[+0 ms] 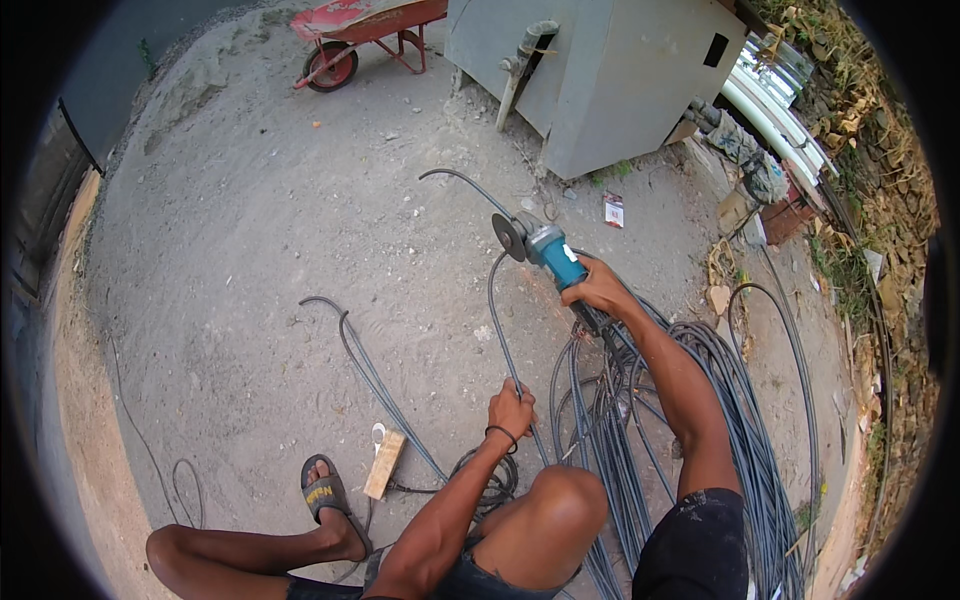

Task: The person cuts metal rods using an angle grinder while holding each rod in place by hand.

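My right hand (600, 290) is shut on a teal angle grinder (560, 255), its disc (506, 238) by a curved steel rod (491, 300); whether they touch, I cannot tell. My left hand (512, 410) is closed round that rod lower down, near my bent knee. A large loose bundle of long grey rods (720, 400) lies beneath my right arm. More bent rods (370, 380) lie on the dusty ground to the left, beside a wooden block (385, 462) and tangled dark cable.
A red wheelbarrow (370, 25) stands at the back, beside a grey metal box structure (600, 95) with pipes. Debris and white pipes (770, 115) lie at the right, with dry leaves along the edge. My sandalled foot (325, 490) is at lower left.
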`<action>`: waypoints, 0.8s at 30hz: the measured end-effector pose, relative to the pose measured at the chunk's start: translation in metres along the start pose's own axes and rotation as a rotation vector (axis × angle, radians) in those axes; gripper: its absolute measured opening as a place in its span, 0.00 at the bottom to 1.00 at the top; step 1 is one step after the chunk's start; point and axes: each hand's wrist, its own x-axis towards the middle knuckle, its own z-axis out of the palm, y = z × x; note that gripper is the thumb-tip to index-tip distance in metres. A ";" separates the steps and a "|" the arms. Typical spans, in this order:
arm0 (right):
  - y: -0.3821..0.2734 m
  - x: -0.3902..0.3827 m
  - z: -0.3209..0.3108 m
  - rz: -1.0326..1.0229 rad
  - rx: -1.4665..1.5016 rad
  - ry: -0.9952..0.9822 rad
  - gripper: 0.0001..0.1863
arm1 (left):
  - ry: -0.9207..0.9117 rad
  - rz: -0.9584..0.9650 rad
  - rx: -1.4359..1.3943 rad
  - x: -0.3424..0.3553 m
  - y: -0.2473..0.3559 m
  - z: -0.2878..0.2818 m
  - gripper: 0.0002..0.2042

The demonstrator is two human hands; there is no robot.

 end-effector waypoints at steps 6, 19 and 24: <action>0.001 0.000 0.000 0.006 0.003 -0.004 0.41 | 0.001 -0.004 0.006 -0.001 0.001 0.000 0.06; -0.001 -0.001 0.001 0.008 -0.006 0.009 0.42 | -0.013 0.019 0.008 0.004 -0.006 0.001 0.07; -0.002 -0.003 0.001 0.016 -0.016 0.011 0.41 | -0.012 0.019 -0.008 0.003 -0.005 0.001 0.07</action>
